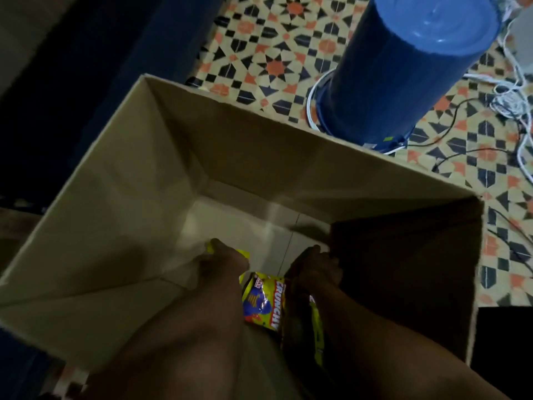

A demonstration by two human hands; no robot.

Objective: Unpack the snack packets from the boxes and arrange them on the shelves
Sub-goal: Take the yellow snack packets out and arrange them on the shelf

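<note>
Both hands deep in the cardboard box (259,157): left hand (222,259) pinches a yellow packet edge, right hand (315,268) grip unclear; Crunchy packet (264,304) lies between, just below both, long axis toward the wrists.

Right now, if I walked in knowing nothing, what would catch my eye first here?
Probably the big open cardboard box filling the middle, nearly emptied, with both arms reaching down into it. At its bottom lies a bright yellow snack packet between the left hand and the right hand. Beyond the box, a tall blue bin stands on the boldly patterned floor tiles.
</note>
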